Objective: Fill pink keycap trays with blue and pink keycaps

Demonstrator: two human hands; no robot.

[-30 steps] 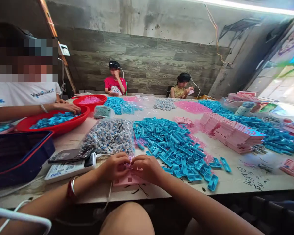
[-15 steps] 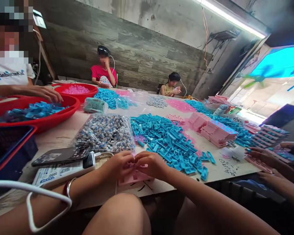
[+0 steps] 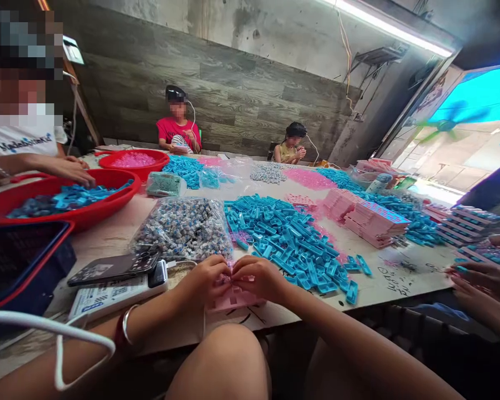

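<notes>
My left hand (image 3: 210, 282) and my right hand (image 3: 259, 276) meet at the near edge of the table, fingertips pinched close together. Under them lies a pink plastic plate with square openings (image 3: 239, 300). Between the fingertips a bit of pink shows, but my fingers hide what it is. Just beyond my hands are a heap of blue plastic pieces (image 3: 287, 239) and a clear bag of small white, grey and blue parts (image 3: 183, 228).
To the left are a phone (image 3: 112, 269), a white power bank (image 3: 112, 294), a dark blue basket (image 3: 29, 266) and a red basin (image 3: 108, 208). Stacked pink plates (image 3: 366, 222) stand right. Co-workers sit around the table; a co-worker's hands (image 3: 479, 278) are at the right edge.
My hands stay pinched together over the pink plate, with only slight finger movement. The view shifts a little. The co-worker at the back has lowered a hand from the face.
</notes>
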